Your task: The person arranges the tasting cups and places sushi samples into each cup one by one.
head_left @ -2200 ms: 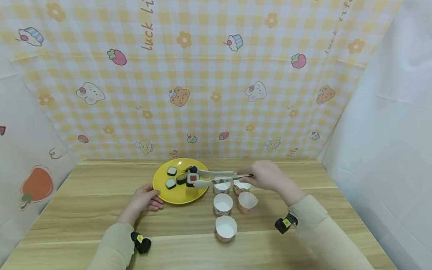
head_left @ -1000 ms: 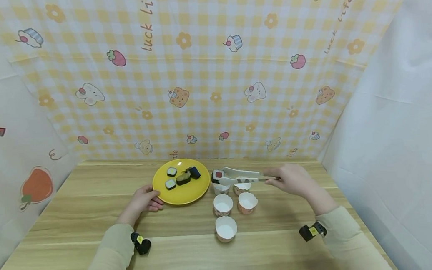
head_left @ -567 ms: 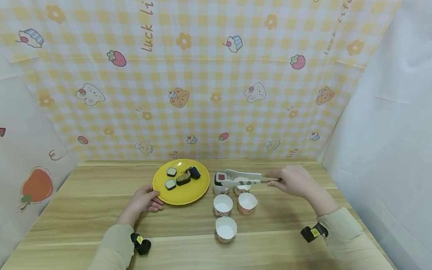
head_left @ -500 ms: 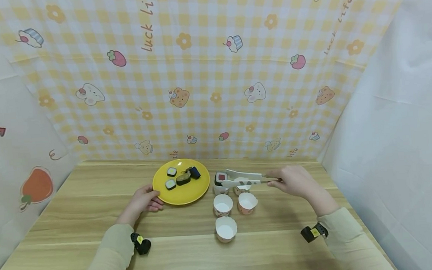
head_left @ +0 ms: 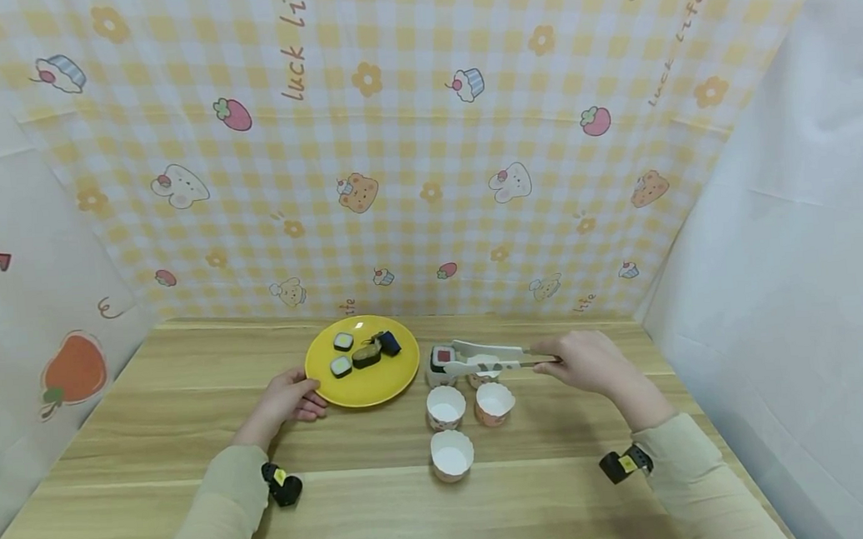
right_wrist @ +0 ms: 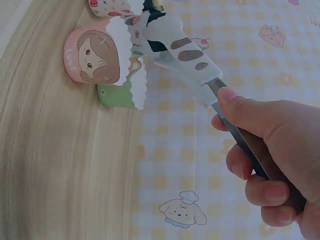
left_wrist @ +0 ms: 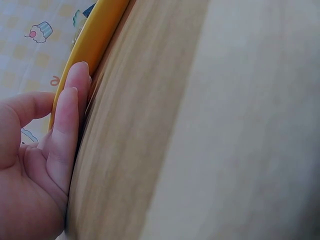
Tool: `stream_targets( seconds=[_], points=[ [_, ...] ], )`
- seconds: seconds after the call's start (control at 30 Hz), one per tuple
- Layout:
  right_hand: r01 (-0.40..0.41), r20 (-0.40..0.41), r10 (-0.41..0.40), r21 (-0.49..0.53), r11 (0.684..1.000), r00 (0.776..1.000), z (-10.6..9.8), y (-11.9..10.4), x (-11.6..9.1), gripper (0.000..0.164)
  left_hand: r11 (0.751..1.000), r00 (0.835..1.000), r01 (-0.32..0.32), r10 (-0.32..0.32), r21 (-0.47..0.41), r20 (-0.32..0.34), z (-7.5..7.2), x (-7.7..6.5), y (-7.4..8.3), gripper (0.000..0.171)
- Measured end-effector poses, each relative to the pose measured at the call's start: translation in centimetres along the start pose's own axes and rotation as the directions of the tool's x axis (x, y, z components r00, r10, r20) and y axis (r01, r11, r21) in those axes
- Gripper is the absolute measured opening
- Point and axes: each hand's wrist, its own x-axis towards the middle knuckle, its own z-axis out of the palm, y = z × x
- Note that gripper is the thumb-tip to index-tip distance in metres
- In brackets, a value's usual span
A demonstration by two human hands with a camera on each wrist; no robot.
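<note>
A: What is worrying you on the table point(head_left: 359, 525), spreading across the lower half of the frame?

B: First the yellow plate point(head_left: 368, 391), lying left of centre. A sharp tug could be sending its food sliding.

A: And the tongs point(head_left: 479, 366), right of centre?

B: They are reaching left over the cups; a careless swing could be knocking one down.

A: What are the hands doing?

B: The right hand point(head_left: 581, 361) is grasping the tongs' handles; too weak a squeeze could be dropping things. The left hand point(head_left: 287, 398) is pinching the plate's rim, thumb above, fingers beneath.

A: The cups?

B: Five are standing close together. The back-left cup point(head_left: 442, 380) is looking light, so a downward push off-centre could be tipping it.

A: And the red-centred roll point(head_left: 443, 357)?

B: It is sitting at that cup's mouth, between the tongs' tips. I can't tell whether the cup is bearing it. It is looking nearly as wide as the opening, so it could be jamming on the edge.
</note>
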Motion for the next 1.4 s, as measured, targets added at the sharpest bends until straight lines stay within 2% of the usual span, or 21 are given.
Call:
stream_targets(
  seconds=[0.43,0.8,1.4],
  points=[
    [-0.001,0.014,0.001,-0.001,1.0,1.0,-0.02,0.07,-0.06,0.031,1.0,1.0,0.005,-0.005,0.0,0.001,-0.14,0.12,-0.06,0.043],
    [-0.058,0.049,0.056,0.036,0.998,0.997,-0.31,-0.15,-0.1,0.037,1.0,1.0,-0.002,0.002,-0.005,-0.001,-0.08,0.2,-0.23,0.04],
    [-0.044,0.006,0.044,0.029,0.999,0.999,-0.34,-0.29,0.11,0.037,1.0,1.0,-0.008,0.008,-0.002,-0.008,-0.03,0.04,-0.21,0.042]
  ],
)
